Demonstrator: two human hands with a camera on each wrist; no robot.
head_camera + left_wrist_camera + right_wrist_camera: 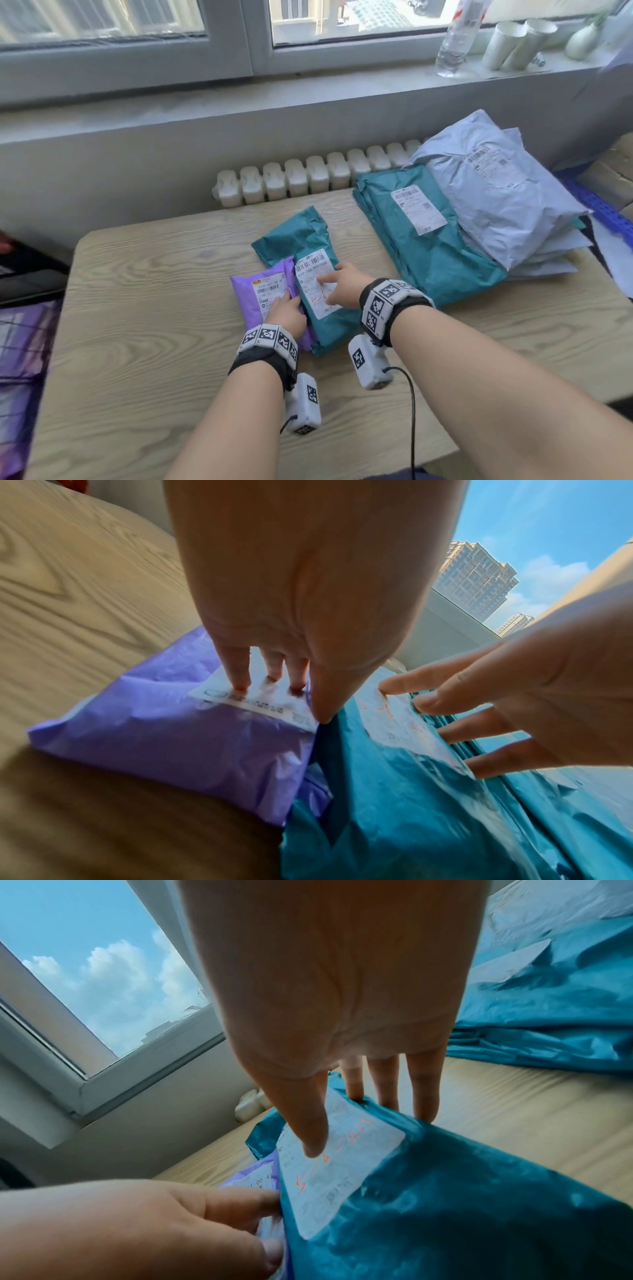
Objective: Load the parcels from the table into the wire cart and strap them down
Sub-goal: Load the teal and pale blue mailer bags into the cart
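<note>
Though side by side on the worktop (144, 308), lying with long axes running away from the body: purple parcel (255, 301) to the left, small teal parcel (308, 260) overlapping its right edge. Left hand (286, 315) nearer purple, right hand (342, 287) nearer teal. Each grip spread flat, fingertips pressing the labels, clamped on nothing.
</note>
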